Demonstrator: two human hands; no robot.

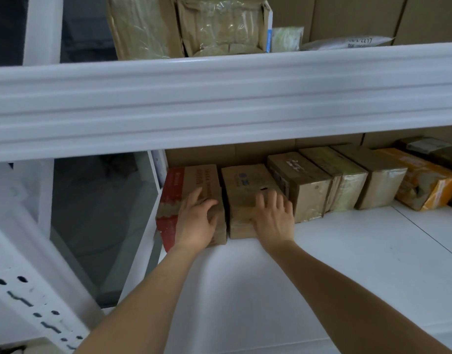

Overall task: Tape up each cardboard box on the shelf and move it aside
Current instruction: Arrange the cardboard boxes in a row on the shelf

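A row of cardboard boxes stands at the back of a white shelf (347,251). The leftmost, a red-and-brown box (191,182), has my left hand (197,221) lying on its front top edge with fingers spread. Beside it on the right is a brown box (245,185). My right hand (273,215) rests flat on that box's front corner, fingers straight. Further right stand a third brown box (301,180), a tape-wrapped box (345,177), another brown box (380,180) and an orange-yellow parcel (429,182). No tape roll is in view.
The upper shelf's thick white beam (219,98) hangs low over the boxes. Above it are plastic-wrapped cartons (219,24) and a packet (286,38). A perforated white upright (28,290) stands at lower left. Cardboard lines the back.
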